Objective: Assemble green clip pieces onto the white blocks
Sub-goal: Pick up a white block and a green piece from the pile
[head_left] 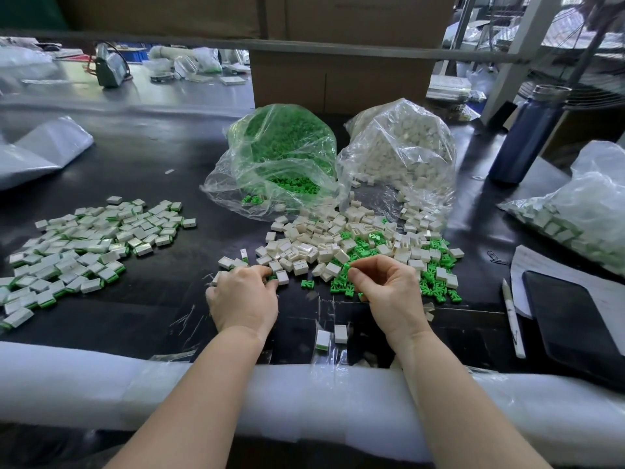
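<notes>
Green clip pieces (pixel 358 252) and white blocks (pixel 304 245) lie mixed mid-tabletop (pixel 152 157). Left hand (pixel 243 296), grip curled, touches blocks; hold unclear. Right hand (pixel 385 286) grip pinches a green clip.

Views: only one, worn on the person's head.
Facing: forward and down across the black table (pixel 142 157).
Nearness: close over the left hand (pixel 243 299) and right hand (pixel 389 289), forearms running out of the bottom edge.
Reach: wide-angle; the far benches bow and blur, perhaps from lens distortion.
</notes>
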A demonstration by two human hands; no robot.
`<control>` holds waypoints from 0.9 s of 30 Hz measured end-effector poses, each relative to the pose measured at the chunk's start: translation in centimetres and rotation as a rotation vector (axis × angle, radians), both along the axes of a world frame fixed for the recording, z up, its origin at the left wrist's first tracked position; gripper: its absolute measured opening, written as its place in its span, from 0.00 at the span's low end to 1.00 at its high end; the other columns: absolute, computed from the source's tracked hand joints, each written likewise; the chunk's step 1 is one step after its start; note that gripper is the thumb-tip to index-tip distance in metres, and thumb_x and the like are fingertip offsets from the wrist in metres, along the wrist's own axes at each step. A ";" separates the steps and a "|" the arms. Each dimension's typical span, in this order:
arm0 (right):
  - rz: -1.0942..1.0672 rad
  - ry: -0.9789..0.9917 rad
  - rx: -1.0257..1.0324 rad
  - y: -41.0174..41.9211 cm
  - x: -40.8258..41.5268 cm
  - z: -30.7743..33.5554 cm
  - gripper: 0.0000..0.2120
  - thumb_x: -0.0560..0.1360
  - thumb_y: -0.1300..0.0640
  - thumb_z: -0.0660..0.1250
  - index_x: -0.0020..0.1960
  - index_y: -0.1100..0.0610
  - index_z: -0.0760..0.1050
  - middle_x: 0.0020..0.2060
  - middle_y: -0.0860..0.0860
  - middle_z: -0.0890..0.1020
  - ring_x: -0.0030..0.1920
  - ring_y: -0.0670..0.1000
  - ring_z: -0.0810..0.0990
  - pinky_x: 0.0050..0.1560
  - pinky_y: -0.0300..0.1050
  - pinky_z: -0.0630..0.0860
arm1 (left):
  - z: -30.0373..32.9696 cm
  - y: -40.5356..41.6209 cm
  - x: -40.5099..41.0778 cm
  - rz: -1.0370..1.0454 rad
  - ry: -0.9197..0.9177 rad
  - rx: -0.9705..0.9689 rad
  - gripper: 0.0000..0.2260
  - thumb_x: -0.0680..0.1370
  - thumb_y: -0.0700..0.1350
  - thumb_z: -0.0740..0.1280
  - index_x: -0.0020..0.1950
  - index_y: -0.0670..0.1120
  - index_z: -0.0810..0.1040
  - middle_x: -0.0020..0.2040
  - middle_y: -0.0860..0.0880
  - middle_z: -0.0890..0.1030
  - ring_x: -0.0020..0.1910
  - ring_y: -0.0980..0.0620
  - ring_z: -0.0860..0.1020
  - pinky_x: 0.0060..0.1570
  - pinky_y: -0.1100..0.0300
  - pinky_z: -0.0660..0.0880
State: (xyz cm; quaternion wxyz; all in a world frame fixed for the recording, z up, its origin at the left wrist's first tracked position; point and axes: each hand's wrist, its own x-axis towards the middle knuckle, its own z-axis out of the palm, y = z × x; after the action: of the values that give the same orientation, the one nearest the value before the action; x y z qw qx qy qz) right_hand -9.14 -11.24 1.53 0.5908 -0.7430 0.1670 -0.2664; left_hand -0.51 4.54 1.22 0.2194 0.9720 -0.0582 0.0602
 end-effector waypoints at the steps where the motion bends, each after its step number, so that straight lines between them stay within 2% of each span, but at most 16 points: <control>1: -0.003 -0.001 -0.003 0.0 0.0 0.0 0.08 0.71 0.64 0.72 0.38 0.52 0.80 0.34 0.47 0.82 0.34 0.39 0.78 0.38 0.31 0.75 | 0.1 -0.3 -0.2 -0.020 -0.005 0.004 0.11 0.77 0.53 0.64 0.59 0.55 0.79 0.53 0.49 0.80 0.56 0.46 0.73 0.56 0.53 0.65; 6: -0.010 0.003 -0.002 0.0 0.0 0.0 0.08 0.71 0.64 0.72 0.39 0.52 0.80 0.35 0.48 0.82 0.36 0.40 0.79 0.39 0.31 0.75 | 0.2 -1.6 -0.8 -0.144 -0.008 -0.037 0.11 0.78 0.51 0.64 0.59 0.55 0.78 0.52 0.51 0.81 0.56 0.48 0.75 0.57 0.54 0.64; 10: -0.008 0.010 -0.006 0.0 0.0 0.1 0.07 0.71 0.64 0.72 0.39 0.53 0.80 0.35 0.49 0.82 0.35 0.40 0.79 0.40 0.31 0.75 | 0.3 -2.3 -1.1 -0.229 0.035 -0.163 0.10 0.77 0.48 0.65 0.57 0.52 0.80 0.52 0.50 0.82 0.54 0.48 0.77 0.60 0.54 0.69; 14: -0.017 0.016 -0.017 0.0 -0.1 0.1 0.06 0.71 0.64 0.72 0.40 0.53 0.80 0.35 0.49 0.83 0.36 0.41 0.79 0.41 0.32 0.76 | 0.5 -2.7 -0.9 -0.231 0.086 -0.242 0.09 0.77 0.50 0.66 0.55 0.51 0.80 0.49 0.48 0.83 0.50 0.46 0.79 0.52 0.54 0.75; 22: -0.033 0.031 -0.040 -0.1 0.0 0.0 0.06 0.71 0.64 0.71 0.40 0.54 0.80 0.35 0.49 0.82 0.36 0.42 0.79 0.40 0.32 0.76 | 0.3 -3.0 -0.6 -0.261 0.099 -0.218 0.14 0.76 0.53 0.67 0.60 0.52 0.78 0.53 0.48 0.81 0.51 0.48 0.78 0.52 0.54 0.75; 27: -0.066 0.047 -0.137 -0.1 0.2 -0.3 0.08 0.71 0.64 0.71 0.39 0.51 0.79 0.36 0.48 0.82 0.39 0.46 0.80 0.42 0.31 0.76 | 0.4 -3.5 -0.5 -0.223 0.107 -0.187 0.13 0.74 0.56 0.68 0.54 0.50 0.80 0.52 0.49 0.80 0.50 0.48 0.78 0.50 0.55 0.76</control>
State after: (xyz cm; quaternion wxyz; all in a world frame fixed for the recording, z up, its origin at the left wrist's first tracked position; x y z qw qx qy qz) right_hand -8.93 -11.39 1.26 0.5255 -0.7819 0.1865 -0.2789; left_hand -0.98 1.01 1.58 0.3171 0.9367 -0.1484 -0.0111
